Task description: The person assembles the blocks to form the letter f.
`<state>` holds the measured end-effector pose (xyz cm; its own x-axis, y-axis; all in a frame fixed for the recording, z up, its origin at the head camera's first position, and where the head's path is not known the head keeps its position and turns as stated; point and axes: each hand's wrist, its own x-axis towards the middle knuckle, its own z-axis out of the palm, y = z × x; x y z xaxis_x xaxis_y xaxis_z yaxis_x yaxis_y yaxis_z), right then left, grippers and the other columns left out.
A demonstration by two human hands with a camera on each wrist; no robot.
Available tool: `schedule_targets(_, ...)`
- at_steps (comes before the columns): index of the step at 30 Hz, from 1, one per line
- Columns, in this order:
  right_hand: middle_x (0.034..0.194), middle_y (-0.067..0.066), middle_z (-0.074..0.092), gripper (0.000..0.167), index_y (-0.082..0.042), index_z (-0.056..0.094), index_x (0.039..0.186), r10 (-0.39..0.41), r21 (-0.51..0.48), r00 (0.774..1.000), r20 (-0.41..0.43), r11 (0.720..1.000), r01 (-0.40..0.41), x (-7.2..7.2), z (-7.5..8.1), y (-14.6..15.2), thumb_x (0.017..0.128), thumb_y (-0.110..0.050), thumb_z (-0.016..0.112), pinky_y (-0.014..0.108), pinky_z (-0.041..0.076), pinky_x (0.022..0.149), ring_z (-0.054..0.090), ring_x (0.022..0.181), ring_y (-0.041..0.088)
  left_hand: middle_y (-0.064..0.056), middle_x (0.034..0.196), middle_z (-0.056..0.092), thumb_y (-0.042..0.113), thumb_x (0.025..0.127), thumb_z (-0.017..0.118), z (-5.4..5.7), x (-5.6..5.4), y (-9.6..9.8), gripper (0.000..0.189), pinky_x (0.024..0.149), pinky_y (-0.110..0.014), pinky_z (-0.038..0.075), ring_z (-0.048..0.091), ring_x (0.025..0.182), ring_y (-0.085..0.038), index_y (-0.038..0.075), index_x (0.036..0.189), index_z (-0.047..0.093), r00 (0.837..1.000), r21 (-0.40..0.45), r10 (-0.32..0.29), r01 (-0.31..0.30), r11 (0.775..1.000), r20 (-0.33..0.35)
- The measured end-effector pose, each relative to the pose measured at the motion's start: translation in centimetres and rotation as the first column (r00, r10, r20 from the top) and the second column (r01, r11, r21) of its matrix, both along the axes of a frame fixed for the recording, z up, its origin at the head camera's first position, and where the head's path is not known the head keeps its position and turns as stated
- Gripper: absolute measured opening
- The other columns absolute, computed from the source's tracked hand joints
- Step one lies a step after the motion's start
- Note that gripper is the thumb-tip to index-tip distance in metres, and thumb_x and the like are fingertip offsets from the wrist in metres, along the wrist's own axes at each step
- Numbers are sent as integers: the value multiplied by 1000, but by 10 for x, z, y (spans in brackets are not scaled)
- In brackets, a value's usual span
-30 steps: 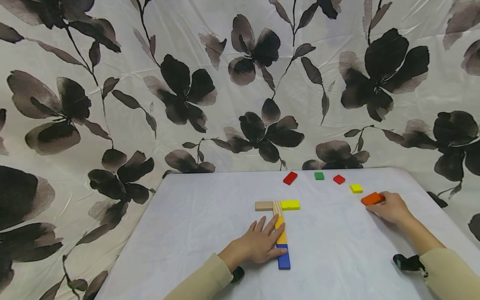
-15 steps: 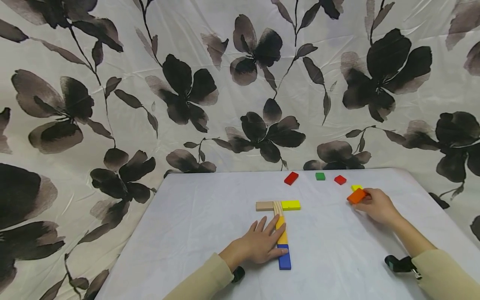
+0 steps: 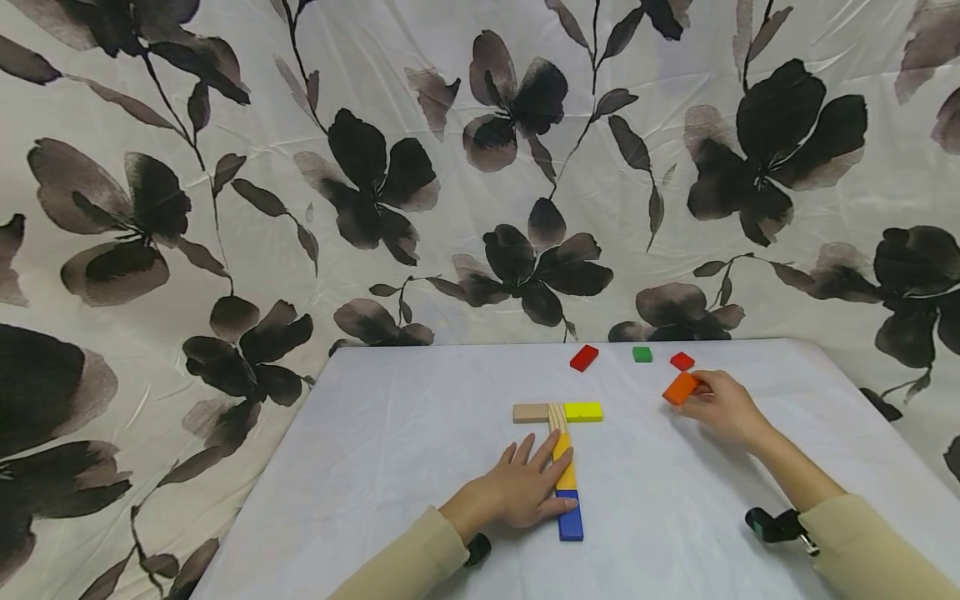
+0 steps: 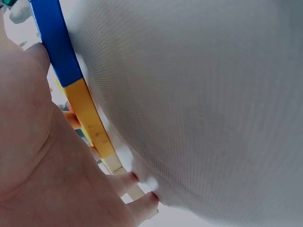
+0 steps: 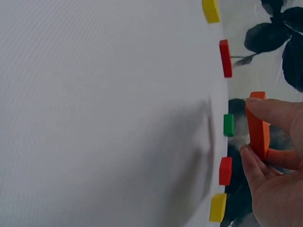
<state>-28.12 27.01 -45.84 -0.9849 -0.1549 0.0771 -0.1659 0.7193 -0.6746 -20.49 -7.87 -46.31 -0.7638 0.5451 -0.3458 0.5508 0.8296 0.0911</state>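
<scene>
My right hand (image 3: 723, 408) pinches an orange block (image 3: 681, 388) between thumb and fingers, raised above the table; the same orange block (image 5: 258, 125) shows in the right wrist view. My left hand (image 3: 517, 487) lies with fingers spread over a row of blocks, touching a yellow-orange block (image 3: 567, 477) and a blue block (image 3: 571, 527). At the row's far end is a pale wooden block (image 3: 557, 417), partly covered by fingers. A tan block (image 3: 531, 413) and a bright yellow block (image 3: 583, 412) flank it, forming a T shape.
Along the far table edge lie a red block (image 3: 584, 358), a green block (image 3: 642, 354) and a smaller red block (image 3: 682, 361). A small yellow block (image 5: 218, 207) shows in the right wrist view, hidden behind my right hand in the head view. Floral cloth (image 3: 420, 292) hangs behind the white table (image 3: 375, 467).
My right hand has lifted the orange block and carried it left, past the small yellow block. My left hand stays on the row of blocks.
</scene>
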Motion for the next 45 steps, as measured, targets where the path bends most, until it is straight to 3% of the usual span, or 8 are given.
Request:
schedule_targets(20, 126, 31, 57, 61, 17, 50, 136, 120, -10, 991, -64, 993, -121, -14, 9, -66, 89, -10, 79, 56, 52, 99, 61, 113, 45, -2, 173, -3, 76, 99, 30, -1, -4, 1, 82, 122, -61, 20, 12, 156, -40, 31, 166, 14, 1000, -2, 10, -10, 1000, 8)
schedule_targets(34, 121, 26, 58, 63, 15, 52, 136, 170, -15, 983, -72, 985, -171, -23, 5, -85, 88, -13, 81, 55, 52, 99, 61, 114, 45, -1, 173, 0, 75, 99, 31, 0, -2, 1, 81, 121, -59, 23, 14, 156, -39, 31, 166, 17, 1000, -1, 7, -7, 1000, -10)
schedule_targets(45, 119, 26, 59, 58, 15, 54, 133, 210, 33, 976, -54, 978, -208, -40, 6, -100, 88, -11, 80, 53, 53, 98, 60, 108, 39, -1, 173, 0, 74, 99, 32, 1, 0, 1, 81, 121, -59, 22, 14, 156, -39, 31, 166, 17, 1000, -2, 10, -10, 1000, 1)
